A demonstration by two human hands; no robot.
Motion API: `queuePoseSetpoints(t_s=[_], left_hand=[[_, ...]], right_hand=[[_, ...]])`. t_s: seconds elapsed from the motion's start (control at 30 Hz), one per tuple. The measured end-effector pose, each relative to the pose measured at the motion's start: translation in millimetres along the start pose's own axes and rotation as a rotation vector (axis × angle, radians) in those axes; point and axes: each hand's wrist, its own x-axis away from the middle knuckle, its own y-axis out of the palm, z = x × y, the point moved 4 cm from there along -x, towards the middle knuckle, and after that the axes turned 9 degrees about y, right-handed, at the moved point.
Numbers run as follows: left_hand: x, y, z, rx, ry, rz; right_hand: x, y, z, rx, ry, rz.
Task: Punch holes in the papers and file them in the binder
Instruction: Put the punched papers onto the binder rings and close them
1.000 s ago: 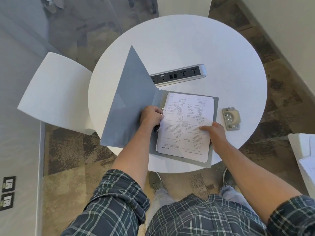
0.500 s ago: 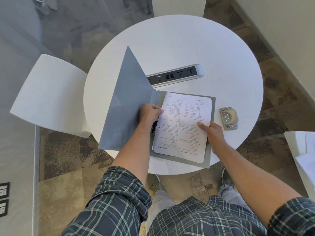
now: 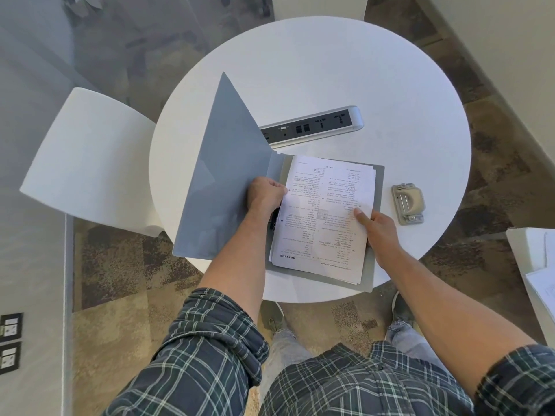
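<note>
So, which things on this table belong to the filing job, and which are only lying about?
Job:
- papers
- binder
- hole punch
- left hand, at the binder's spine
- right hand, holding the papers

Lying about:
- power strip
- white chair
- other sheets, far right

The scene is bright, with soft and even light. The white table is nearly washed out and shows only faint shadows. The raised binder cover is darker on its inner face. The wide lens bends straight lines near the edges. The printed text on the papers is slightly blurred.
</note>
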Motion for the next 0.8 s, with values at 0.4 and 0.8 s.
queuePoseSetpoints(t_s=[0.4, 0.8], left_hand=[[-5.3, 2.6, -3.2, -0.061, -0.033, 0.035], [-0.2, -3.3, -0.1, -0.145, 0.002, 0.058]], right_hand=[[2.6, -2.2, -0.5, -0.001, 0.0, -0.007], [-0.8, -4.5, 2.1, 0.037, -0.005, -0.019]])
